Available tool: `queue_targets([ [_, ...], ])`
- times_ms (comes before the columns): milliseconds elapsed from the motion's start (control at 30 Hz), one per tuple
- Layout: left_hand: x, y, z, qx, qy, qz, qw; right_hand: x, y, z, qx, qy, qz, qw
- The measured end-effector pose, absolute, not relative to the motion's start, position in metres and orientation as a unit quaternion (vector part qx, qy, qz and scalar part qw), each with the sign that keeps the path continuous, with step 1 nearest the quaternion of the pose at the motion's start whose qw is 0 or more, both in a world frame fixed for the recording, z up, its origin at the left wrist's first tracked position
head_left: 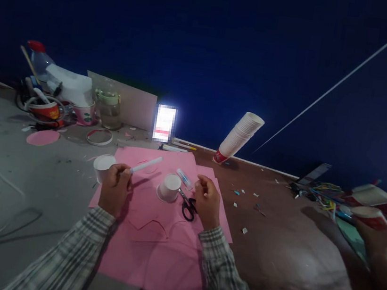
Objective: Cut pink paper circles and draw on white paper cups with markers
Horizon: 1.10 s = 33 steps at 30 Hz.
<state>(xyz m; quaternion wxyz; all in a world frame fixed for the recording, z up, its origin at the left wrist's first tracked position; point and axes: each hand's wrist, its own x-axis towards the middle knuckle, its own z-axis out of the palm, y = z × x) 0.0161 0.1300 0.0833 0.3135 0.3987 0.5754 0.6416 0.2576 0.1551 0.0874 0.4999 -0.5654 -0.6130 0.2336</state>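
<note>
My left hand [115, 187] pinches one end of a thin whitish stick [147, 164], which points up to the right over pink paper [158, 273]. Beside that hand stands a white paper cup [103, 165]. An upturned white paper cup [170, 187] rests on the paper between my hands. Black-handled scissors [188, 207] lie against its right side, and a small clear-and-blue tube [184, 179] lies just behind them. My right hand [207, 201] is closed, thumb and fingertips together, right of the scissors; whatever it holds, if anything, cannot be made out.
A tall leaning stack of paper cups [239, 139] stands by the dark blue wall. Paper scraps [244, 230] dot the brown table. At back left are a glass jar [108, 107] and a pink disc [43, 137]. Another person's hand [375, 238] holds a cup at far right.
</note>
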Motion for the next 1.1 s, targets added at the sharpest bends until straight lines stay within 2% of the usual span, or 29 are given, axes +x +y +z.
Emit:
queue_targets([
  [100,0.019,0.129,0.074,0.494,0.634,0.571,0.168,0.265,0.172,0.079,-0.634,-0.68,0.126,0.347],
  [167,0.019,0.128,0.071,0.531,0.647,0.536,0.107,0.263,0.178,0.075,-0.649,-0.702,0.092,0.278],
  [500,0.019,0.127,0.061,0.596,0.685,0.413,0.07,0.252,0.18,0.072,-0.657,-0.733,0.061,0.168],
  [700,0.016,0.129,0.054,0.672,0.661,0.332,0.018,0.252,0.177,0.073,-0.66,-0.729,0.048,0.175],
  [967,0.011,0.134,0.051,0.725,0.631,0.275,-0.033,0.262,0.171,0.084,-0.597,-0.72,0.105,0.337],
  [1100,0.017,0.128,0.058,0.731,0.597,0.33,-0.016,0.259,0.161,0.089,-0.492,-0.757,0.188,0.387],
])
